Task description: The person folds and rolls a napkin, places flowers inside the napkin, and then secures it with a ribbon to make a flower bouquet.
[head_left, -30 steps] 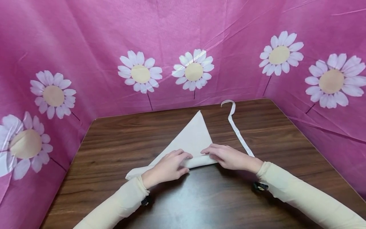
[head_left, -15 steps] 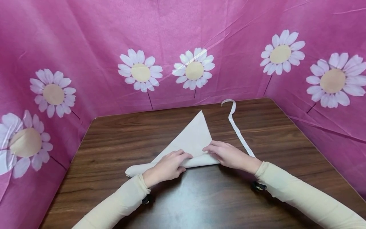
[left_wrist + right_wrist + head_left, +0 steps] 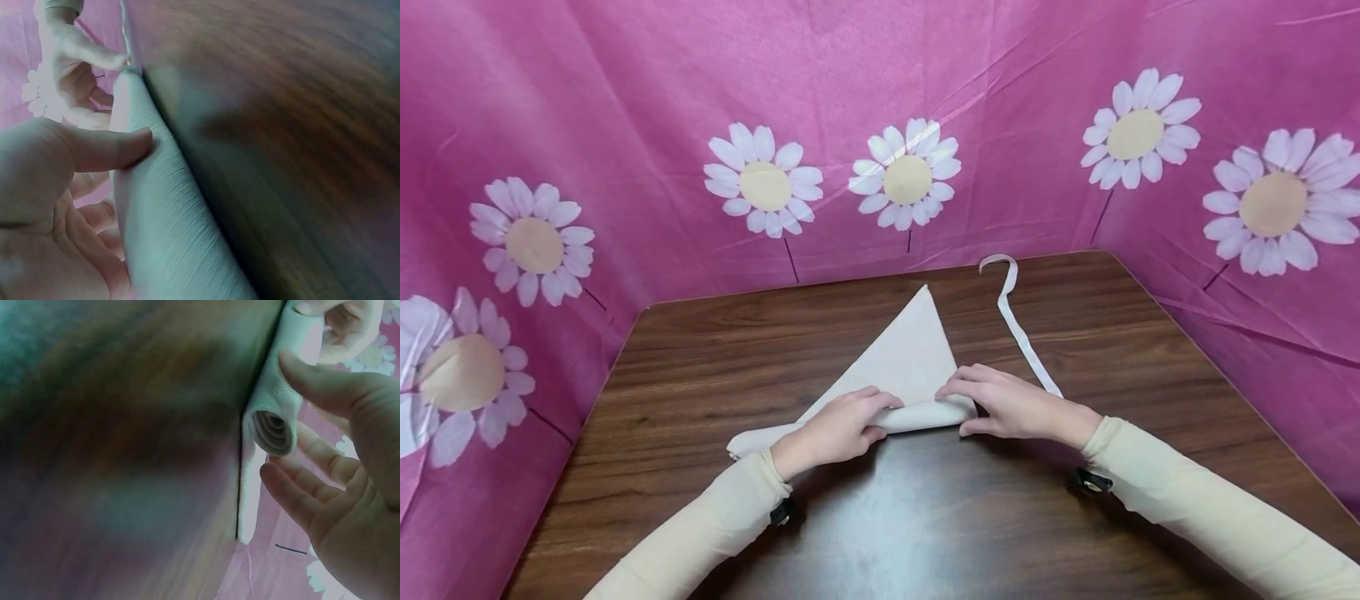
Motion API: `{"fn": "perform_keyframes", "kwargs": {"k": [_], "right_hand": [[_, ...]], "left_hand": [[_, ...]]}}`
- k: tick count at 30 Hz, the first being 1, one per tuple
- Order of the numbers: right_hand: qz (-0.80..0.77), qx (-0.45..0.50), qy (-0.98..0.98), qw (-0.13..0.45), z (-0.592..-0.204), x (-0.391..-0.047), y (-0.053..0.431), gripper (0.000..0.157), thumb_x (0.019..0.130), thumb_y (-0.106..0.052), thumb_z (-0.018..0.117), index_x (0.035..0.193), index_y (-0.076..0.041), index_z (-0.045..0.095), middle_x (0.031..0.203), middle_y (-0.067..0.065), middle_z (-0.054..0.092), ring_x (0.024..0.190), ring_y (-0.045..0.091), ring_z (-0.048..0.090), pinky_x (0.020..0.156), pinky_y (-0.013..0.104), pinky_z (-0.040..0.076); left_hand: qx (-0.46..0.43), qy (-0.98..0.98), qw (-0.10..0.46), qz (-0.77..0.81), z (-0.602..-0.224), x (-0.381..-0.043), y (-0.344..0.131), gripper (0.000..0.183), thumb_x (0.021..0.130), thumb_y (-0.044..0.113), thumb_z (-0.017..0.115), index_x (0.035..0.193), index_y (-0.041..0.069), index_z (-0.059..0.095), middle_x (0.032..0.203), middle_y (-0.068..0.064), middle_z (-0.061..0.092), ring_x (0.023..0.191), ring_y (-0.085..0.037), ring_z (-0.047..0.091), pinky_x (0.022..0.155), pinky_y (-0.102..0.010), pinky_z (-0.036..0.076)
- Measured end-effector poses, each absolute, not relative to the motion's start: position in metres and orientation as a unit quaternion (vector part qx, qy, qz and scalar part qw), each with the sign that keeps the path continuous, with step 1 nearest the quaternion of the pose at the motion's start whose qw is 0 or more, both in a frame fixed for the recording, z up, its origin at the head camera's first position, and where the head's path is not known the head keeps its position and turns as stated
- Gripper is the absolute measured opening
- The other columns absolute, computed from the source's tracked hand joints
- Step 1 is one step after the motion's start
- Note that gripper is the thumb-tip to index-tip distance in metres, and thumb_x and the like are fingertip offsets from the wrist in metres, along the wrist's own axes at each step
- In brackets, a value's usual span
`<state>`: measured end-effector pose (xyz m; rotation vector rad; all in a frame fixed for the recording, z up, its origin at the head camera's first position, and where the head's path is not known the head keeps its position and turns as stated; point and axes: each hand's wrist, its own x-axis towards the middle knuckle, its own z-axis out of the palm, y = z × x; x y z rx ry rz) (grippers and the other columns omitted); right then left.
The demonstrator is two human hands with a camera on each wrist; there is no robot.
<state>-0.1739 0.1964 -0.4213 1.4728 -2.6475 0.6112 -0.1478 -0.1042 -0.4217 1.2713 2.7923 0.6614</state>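
Together both hands, left [image 3: 835,429] and right [image 3: 1015,406], grip the rolled near edge of the white cloth [image 3: 910,354] on the table [image 3: 715,367].

Light: even and bright in the head view, soft from above.
Glare: pale sheen on the bench [image 3: 925,533] near its front edge.
Shadows: faint, under both arms.
Edges: backdrop [image 3: 625,100] bowed by the wide lens.
Blur: both wrist views smeared, the bench's grain streaked, colours dull and greenish.
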Motion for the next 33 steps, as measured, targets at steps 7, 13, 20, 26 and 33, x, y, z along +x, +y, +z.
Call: {"fn": "perform_keyframes", "kwargs": {"k": [7,13,20,26,33], "right_hand": [[0.195,0.498,-0.844,0.045,-0.426,-0.175,0.197,0.045,0.08,-0.009,0.086,0.12,-0.01,0.066,0.113,0.0,0.064,0.098,0.016,0.062,0.083,0.039,0.054],[0.196,0.496,-0.845,0.044,-0.425,-0.175,0.196,0.032,0.089,-0.001,0.074,0.119,-0.009,0.068,0.113,0.001,0.068,0.1,0.017,0.065,0.086,0.04,0.055],[0.219,0.475,-0.85,0.052,-0.427,-0.175,0.193,0.031,0.093,0.006,0.064,0.121,-0.008,0.067,0.112,0.002,0.067,0.093,0.014,0.065,0.079,0.037,0.056],[0.256,0.446,-0.856,0.051,-0.43,-0.183,0.19,0.03,0.091,0.012,0.062,0.118,-0.002,0.068,0.108,0.007,0.069,0.094,0.018,0.065,0.083,0.039,0.055],[0.296,0.398,-0.868,-0.01,-0.429,-0.189,0.189,0.027,0.092,0.012,0.062,0.114,-0.001,0.07,0.108,0.007,0.073,0.098,0.02,0.068,0.085,0.039,0.055]], "left_hand": [[0.403,0.882,0.048,0.241,-0.413,-0.147,-0.104,0.032,0.092,0.008,0.074,0.123,0.009,0.066,0.108,-0.001,0.066,0.095,-0.014,0.06,0.088,-0.033,0.05],[0.397,0.883,0.059,0.241,-0.411,-0.147,-0.104,0.035,0.092,0.012,0.074,0.126,0.007,0.065,0.111,-0.003,0.066,0.098,-0.015,0.062,0.09,-0.033,0.051],[0.394,0.889,0.017,0.232,-0.413,-0.144,-0.104,0.05,0.083,0.017,0.084,0.128,0.009,0.063,0.114,-0.006,0.063,0.101,-0.021,0.059,0.09,-0.038,0.049],[0.4,0.889,-0.002,0.223,-0.415,-0.138,-0.1,0.06,0.077,0.017,0.09,0.13,0.014,0.062,0.119,-0.004,0.058,0.105,-0.022,0.052,0.087,-0.041,0.047],[0.386,0.898,0.01,0.212,-0.416,-0.137,-0.097,0.061,0.076,0.016,0.089,0.13,0.018,0.062,0.121,-0.001,0.058,0.107,-0.02,0.052,0.085,-0.043,0.046]]}}
